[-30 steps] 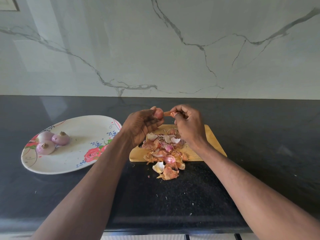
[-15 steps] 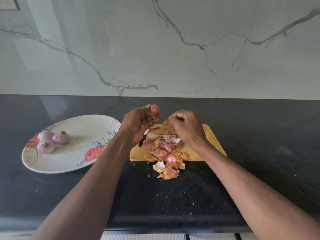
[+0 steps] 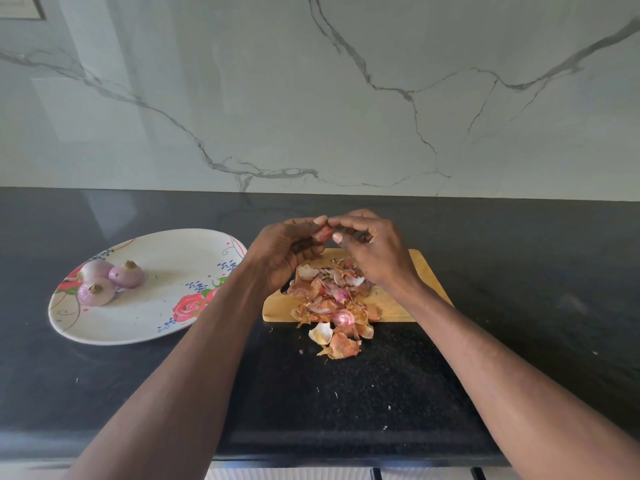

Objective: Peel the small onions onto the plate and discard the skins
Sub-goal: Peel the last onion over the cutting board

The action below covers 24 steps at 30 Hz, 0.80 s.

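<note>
While held up just past the far edge of the board (image 3: 420, 271), onion (image 3: 325, 233) sits cupped in left hand (image 3: 282, 252), only a sliver of pinkish-orange showing between the curled fingers, so long axis can't be told. Left thumb & fingers wrapped round it, thumb tip up top. Right hand (image 3: 375, 249) meets it from the right, thumb & forefinger brought together at the exposed top/right face of the onion; prob pinching a bit of skin there, but the skin itself too small to make out. Other right fingers curled loosely, holding nothing seen.

Key relation: onion lies left of the right fingertips & touching them, both hands level above the board's far edge w/ skins (image 3: 332, 296) heaped on the board below, some spilled off its near edge onto the counter (image 3: 519, 306). Right hand nearer the bare face, so the pull looks like its job: away to the right & down toward the board, left hand turning the bulb to feed fresh skin.

Plate (image 3: 166, 327) well left of the board, three peeled onions (image 3: 107, 280) clustered at its left end. Judged mid-peel; skins not yet discarded
</note>
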Motion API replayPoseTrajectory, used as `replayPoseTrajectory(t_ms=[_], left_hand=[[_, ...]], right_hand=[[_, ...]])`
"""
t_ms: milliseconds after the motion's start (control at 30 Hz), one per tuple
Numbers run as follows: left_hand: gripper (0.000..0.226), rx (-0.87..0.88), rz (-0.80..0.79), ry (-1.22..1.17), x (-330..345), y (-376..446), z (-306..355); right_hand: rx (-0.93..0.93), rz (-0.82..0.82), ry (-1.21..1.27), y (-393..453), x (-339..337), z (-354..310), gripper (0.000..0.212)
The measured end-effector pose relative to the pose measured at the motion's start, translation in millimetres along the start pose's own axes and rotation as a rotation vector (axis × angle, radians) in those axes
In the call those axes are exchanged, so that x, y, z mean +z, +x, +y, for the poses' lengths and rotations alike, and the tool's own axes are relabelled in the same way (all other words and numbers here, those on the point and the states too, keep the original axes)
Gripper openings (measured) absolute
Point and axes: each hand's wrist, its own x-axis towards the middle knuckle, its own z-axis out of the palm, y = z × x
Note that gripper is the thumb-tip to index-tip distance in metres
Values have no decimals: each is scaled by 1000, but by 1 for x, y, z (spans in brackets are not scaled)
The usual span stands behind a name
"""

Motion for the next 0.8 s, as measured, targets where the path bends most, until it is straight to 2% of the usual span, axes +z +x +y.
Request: replayPoseTrajectory(t_ms=[67, 233, 467, 800], left_hand=[[26, -11, 15, -1, 2, -1, 1], [23, -13, 35, 37, 1, 1, -1], [41, -22, 3, 55, 1, 1, -2], [17, -33, -20, -27, 1, 2, -2]], right_hand=[[-6, 15, -3, -1, 1, -1, 23], [-52, 80, -9, -1, 3, 2, 11], [-90, 85, -64, -3, 3, 2, 11], [-94, 69, -106, -5, 2, 0, 7]])
